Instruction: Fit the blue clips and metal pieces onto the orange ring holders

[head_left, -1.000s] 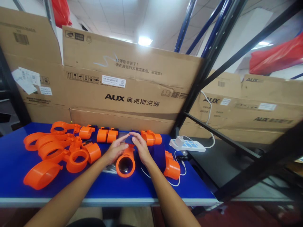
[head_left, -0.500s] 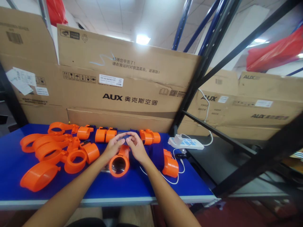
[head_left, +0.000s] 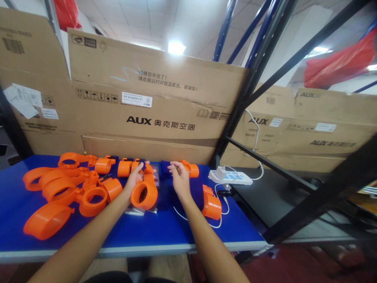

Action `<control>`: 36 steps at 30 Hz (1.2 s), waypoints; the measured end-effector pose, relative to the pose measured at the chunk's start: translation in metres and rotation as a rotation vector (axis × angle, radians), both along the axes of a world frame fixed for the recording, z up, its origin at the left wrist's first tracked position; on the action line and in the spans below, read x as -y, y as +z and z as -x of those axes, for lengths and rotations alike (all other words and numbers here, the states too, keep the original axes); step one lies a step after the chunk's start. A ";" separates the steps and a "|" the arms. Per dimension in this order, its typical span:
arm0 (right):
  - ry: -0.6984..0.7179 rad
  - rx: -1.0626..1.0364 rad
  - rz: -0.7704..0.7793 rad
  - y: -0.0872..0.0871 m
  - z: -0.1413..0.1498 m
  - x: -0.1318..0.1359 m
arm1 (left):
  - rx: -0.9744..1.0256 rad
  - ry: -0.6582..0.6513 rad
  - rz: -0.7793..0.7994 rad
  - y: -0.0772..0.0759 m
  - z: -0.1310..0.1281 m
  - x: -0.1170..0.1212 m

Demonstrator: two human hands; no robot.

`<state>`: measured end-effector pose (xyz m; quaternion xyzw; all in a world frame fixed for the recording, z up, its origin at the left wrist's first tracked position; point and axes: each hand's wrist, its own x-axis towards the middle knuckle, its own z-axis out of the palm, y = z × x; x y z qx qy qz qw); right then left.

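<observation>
My left hand (head_left: 136, 179) is closed on an orange plastic ring part (head_left: 144, 195), its round opening facing me. A small dark blue piece sits at the top of this part, by my fingertips. My right hand (head_left: 180, 179) is apart from it, fingers partly spread and bent, with nothing seen in them. Its fingertips are by a dark blue item (head_left: 165, 166) at the back, close to another orange part (head_left: 193, 169); whether they touch cannot be made out. Behind the held part lies a dark flat phone-like object (head_left: 156, 175), partly covered.
Several loose orange ring parts (head_left: 48, 222) lie on the left of the blue table (head_left: 118, 236). A dark blue box-like item (head_left: 196, 192) and an orange part (head_left: 212, 206) are on the right, near white cables and a power strip (head_left: 231, 177). Cardboard (head_left: 165, 149) stands behind.
Both hands were together at the top of the orange ring part. Now they have separated: the left keeps the part, tilted differently and slightly further left, while the right has moved rightward off it.
</observation>
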<state>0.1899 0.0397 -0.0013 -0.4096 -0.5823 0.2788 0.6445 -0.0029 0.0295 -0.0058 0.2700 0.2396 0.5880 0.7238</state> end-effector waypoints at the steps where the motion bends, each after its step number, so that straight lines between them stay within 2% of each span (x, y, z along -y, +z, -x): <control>1: -0.056 0.028 -0.022 0.001 -0.003 0.000 | -0.017 0.019 -0.005 -0.002 -0.001 0.000; 7: -0.406 0.275 -0.057 0.014 -0.019 0.008 | -0.107 0.097 -0.056 -0.012 0.002 -0.008; 11: -0.671 0.486 0.086 0.020 -0.033 0.010 | -0.096 0.101 -0.052 -0.012 0.003 -0.010; 14: -0.761 0.603 0.210 0.020 -0.042 0.009 | -0.094 0.098 -0.032 -0.010 0.002 -0.008; 27: -0.737 0.724 0.333 0.013 -0.043 0.005 | -0.133 0.123 -0.066 -0.014 0.000 -0.009; 31: -0.724 0.732 0.320 0.011 -0.042 0.003 | -0.137 0.125 -0.073 -0.014 0.000 -0.009; 36: -0.728 0.706 0.230 0.012 -0.041 0.003 | -0.125 0.126 -0.070 -0.013 -0.001 -0.008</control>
